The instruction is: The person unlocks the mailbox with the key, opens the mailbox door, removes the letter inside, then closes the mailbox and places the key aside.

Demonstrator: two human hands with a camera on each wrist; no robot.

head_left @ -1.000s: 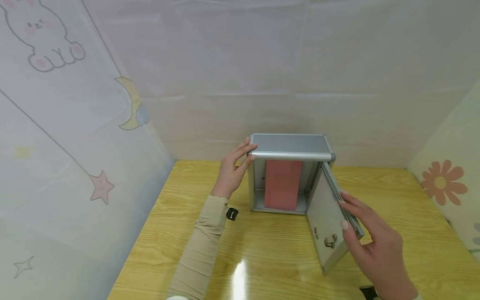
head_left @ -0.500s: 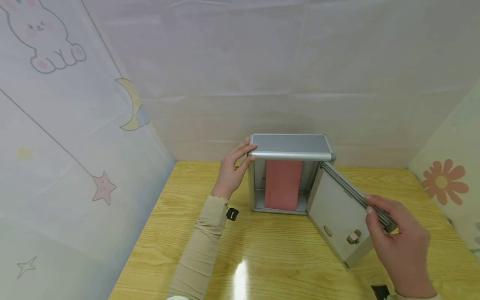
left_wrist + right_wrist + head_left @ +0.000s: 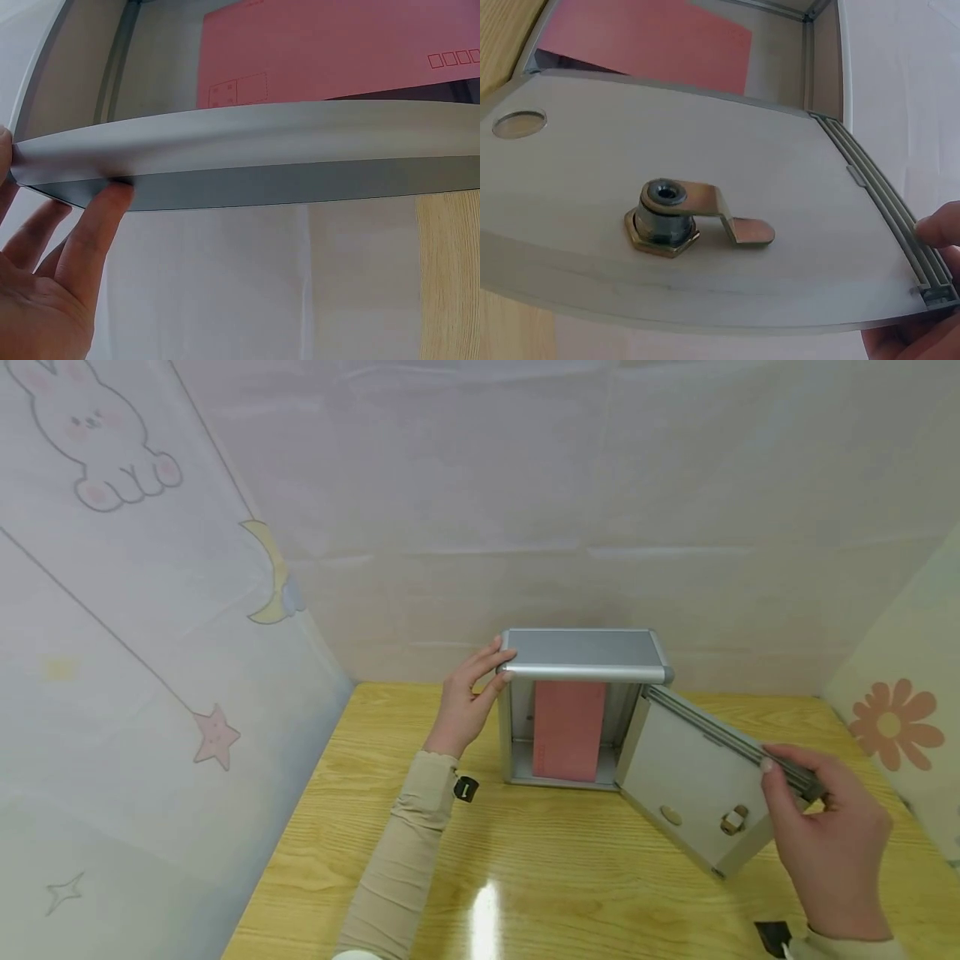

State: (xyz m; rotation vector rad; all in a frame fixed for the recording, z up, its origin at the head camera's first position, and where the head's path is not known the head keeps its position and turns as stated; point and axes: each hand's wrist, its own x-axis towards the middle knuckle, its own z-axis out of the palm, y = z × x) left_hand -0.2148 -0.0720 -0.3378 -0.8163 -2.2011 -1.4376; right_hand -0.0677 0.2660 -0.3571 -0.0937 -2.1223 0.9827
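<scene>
A silver-grey metal box (image 3: 585, 648) stands upright on the table, its front facing me. Inside leans a pink envelope (image 3: 568, 731), printed with postcode squares and a stamp outline in the left wrist view. My left hand (image 3: 459, 706) holds the box's top left corner, fingers on the top and thumb at the front edge. The hinged door (image 3: 697, 768) hangs open to the right. My right hand (image 3: 836, 835) pinches the door's top outer corner, thumb on the inner side. A cam lock (image 3: 667, 214) and an oval hole (image 3: 519, 124) show on the door's inner face.
Under the box is a yellow wood-grain table (image 3: 547, 885). A pale printed cloth (image 3: 480, 485) rises behind it and at both sides. Small black devices, such as the left one (image 3: 466, 789), sit at both wrists.
My right hand has swung the door wider, outward to the right, and closed its fingers on the top edge. The left hand, box and envelope have stayed put.
</scene>
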